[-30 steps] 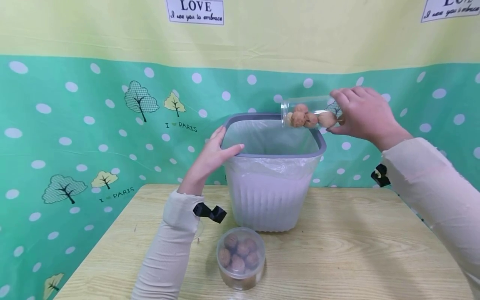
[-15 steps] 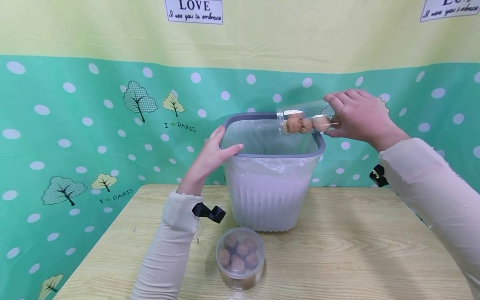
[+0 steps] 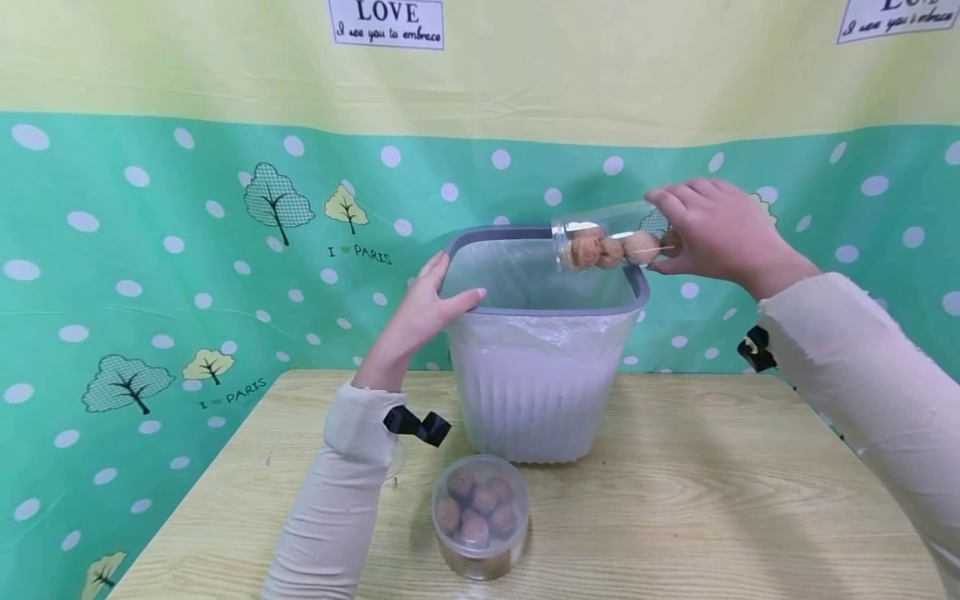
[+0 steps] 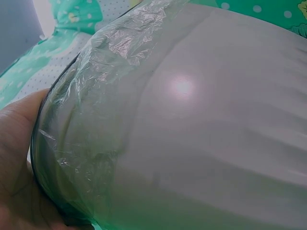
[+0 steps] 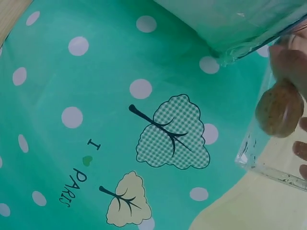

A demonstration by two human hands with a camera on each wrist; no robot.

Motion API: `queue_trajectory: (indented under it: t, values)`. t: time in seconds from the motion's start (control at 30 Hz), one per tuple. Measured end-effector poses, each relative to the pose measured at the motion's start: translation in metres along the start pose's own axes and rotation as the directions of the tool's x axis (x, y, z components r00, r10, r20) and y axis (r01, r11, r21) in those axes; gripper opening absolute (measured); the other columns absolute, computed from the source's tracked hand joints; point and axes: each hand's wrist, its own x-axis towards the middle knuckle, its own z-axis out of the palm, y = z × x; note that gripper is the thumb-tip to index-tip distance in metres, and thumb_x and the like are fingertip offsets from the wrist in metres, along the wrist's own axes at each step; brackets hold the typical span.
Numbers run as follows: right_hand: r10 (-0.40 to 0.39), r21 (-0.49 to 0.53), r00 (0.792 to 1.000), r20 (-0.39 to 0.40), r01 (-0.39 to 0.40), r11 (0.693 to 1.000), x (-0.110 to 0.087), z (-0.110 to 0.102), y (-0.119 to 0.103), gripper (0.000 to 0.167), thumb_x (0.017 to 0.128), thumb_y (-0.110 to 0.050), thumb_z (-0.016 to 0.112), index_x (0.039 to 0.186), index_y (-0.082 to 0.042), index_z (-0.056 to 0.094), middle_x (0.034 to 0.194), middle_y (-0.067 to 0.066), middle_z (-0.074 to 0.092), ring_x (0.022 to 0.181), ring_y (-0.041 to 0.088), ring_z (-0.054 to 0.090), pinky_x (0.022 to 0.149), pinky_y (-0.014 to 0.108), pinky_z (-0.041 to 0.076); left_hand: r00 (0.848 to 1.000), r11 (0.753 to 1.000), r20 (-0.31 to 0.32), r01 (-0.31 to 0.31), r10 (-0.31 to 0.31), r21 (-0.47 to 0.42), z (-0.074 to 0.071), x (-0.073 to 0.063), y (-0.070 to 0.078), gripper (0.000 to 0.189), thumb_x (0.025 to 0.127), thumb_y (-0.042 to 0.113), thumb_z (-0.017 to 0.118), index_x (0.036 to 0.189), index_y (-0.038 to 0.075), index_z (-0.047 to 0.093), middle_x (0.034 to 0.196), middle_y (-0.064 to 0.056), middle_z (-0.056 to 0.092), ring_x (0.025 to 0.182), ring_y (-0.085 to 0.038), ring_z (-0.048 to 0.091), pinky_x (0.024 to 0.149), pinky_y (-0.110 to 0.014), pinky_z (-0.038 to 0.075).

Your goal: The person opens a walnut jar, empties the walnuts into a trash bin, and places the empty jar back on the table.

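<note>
My left hand (image 3: 412, 321) holds the near-left corner of a trash bin (image 3: 532, 387), thumb across its grey rim. A clear plastic liner folds over that rim; the wrinkled liner (image 4: 124, 52) fills part of the left wrist view. My right hand (image 3: 723, 237) grips a clear jar (image 3: 618, 218) lying on its side above the bin's right rim. The jar's left end hangs over the opening, tipped slightly down. Several walnuts (image 3: 587, 250) lie along its lower side. One walnut (image 5: 279, 110) shows close to my fingers in the right wrist view.
A round clear tub (image 3: 483, 560) with several walnuts (image 3: 475, 527) stands on the wooden table (image 3: 712, 492), in front of the bin. A clear round edge (image 3: 397, 460) shows partly behind my left wrist. A green and yellow printed curtain (image 3: 420, 100) hangs behind.
My right hand has moved slightly left, and the jar's left end has dipped lower. The walnuts in the jar have shifted a little. My left hand stays at the bin's rim.
</note>
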Motion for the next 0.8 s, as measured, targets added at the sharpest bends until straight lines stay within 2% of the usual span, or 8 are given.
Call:
queue_trajectory:
  t: [0.2,0.4,0.8]
  values:
    - [0.016,0.046,1.0,0.007,-0.016,0.999,-0.0013,0.0004,0.0012,0.079,0.061,-0.028,0.084,0.123,0.006,0.05,0.117,0.025,0.058,0.106,0.042,0.053,0.089,0.055,0.044,1.0,1.0,0.008,0.006,-0.006,-0.006,0.0001,0.0004,-0.0006,0.091,0.086,0.041,0.064,0.151,0.007,0.01,0.159,0.0,0.003,0.144,-0.025,-0.008,0.115,-0.044,0.007]
    - [0.03,0.03,0.999,0.024,-0.031,0.999,-0.0022,-0.0008,0.0011,0.08,0.062,-0.03,0.084,0.125,0.005,0.049,0.119,0.024,0.057,0.109,0.041,0.051,0.091,0.055,0.042,1.0,1.0,0.003,0.0,0.0,0.004,-0.0012,0.001,-0.0006,0.091,0.086,0.041,0.064,0.151,0.007,0.01,0.159,-0.001,0.002,0.143,-0.026,-0.008,0.115,-0.045,0.007]
    - [0.064,0.044,0.998,0.026,-0.065,0.997,-0.0026,0.0015,0.0034,0.081,0.062,-0.032,0.084,0.125,0.006,0.05,0.119,0.025,0.058,0.106,0.042,0.052,0.088,0.056,0.044,1.0,1.0,0.008,0.005,-0.005,0.005,-0.0006,0.0032,-0.0015,0.091,0.086,0.041,0.064,0.151,0.008,0.01,0.159,-0.002,0.003,0.144,-0.027,-0.007,0.115,-0.045,0.008]
